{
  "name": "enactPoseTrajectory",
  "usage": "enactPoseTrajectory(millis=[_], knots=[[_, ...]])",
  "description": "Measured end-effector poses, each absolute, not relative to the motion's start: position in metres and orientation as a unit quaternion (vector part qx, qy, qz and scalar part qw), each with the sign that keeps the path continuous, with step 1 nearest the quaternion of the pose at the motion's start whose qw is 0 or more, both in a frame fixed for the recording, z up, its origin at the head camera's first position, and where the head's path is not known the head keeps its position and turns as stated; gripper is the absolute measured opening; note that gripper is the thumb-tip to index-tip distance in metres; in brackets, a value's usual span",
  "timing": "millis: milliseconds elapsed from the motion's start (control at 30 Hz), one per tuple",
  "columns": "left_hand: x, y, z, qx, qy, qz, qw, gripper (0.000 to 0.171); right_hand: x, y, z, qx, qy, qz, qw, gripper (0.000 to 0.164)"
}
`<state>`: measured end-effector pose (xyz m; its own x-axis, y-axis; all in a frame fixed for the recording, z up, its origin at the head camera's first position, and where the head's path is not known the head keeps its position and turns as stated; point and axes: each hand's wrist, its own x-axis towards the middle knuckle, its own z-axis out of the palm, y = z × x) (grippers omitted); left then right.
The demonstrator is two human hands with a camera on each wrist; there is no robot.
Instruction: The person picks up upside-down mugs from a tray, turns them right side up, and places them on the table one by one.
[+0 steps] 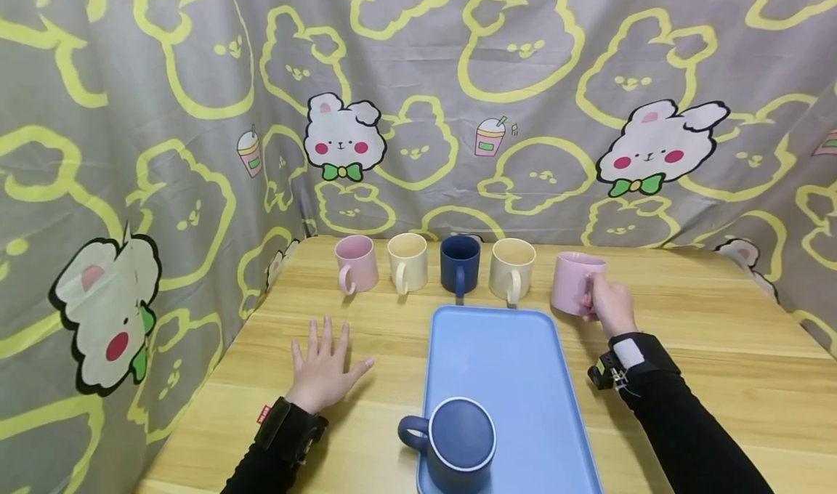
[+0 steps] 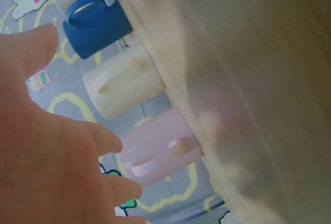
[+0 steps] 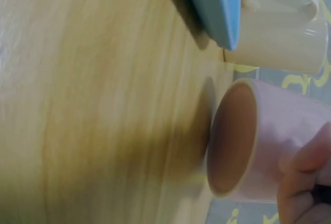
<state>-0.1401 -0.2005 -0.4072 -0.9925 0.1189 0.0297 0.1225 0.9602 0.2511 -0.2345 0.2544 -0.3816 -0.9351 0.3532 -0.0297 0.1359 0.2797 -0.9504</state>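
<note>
My right hand (image 1: 609, 304) grips the handle of a pink mug (image 1: 575, 285) at the right end of a row of mugs. Its underside shows in the right wrist view, where the mug (image 3: 274, 141) is slightly tilted and raised over the tabletop. Palm down with fingers spread, my left hand (image 1: 325, 374) is over the table to the left of a blue tray (image 1: 506, 356) and holds nothing. A dark blue mug (image 1: 461, 439) stands on the tray's near end, handle pointing left.
Along the back stand another pink mug (image 1: 362, 265), a cream mug (image 1: 408, 265), a navy mug (image 1: 460, 265) and a second cream mug (image 1: 512, 270). A patterned grey curtain (image 1: 418, 65) hangs behind and beside the wooden table (image 1: 713, 320).
</note>
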Motion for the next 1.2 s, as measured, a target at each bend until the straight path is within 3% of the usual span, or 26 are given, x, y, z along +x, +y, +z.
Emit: enactPoseTrajectory(millis=[367, 867, 1200], knots=[[-0.14, -0.2, -0.404, -0.055, -0.989, -0.135, 0.015, 0.082, -0.242, 0.245, -0.387, -0.124, -0.781, 0.604, 0.095, 0.045], [-0.139, -0.2, -0.409, -0.049, -0.99, -0.132, 0.015, 0.084, -0.241, 0.25, -0.4, -0.082, -0.787, 0.611, 0.024, 0.045], [-0.139, -0.2, -0.407, -0.047, -0.99, -0.134, 0.01, 0.084, -0.241, 0.251, -0.399, -0.064, -0.783, 0.619, 0.012, 0.047]])
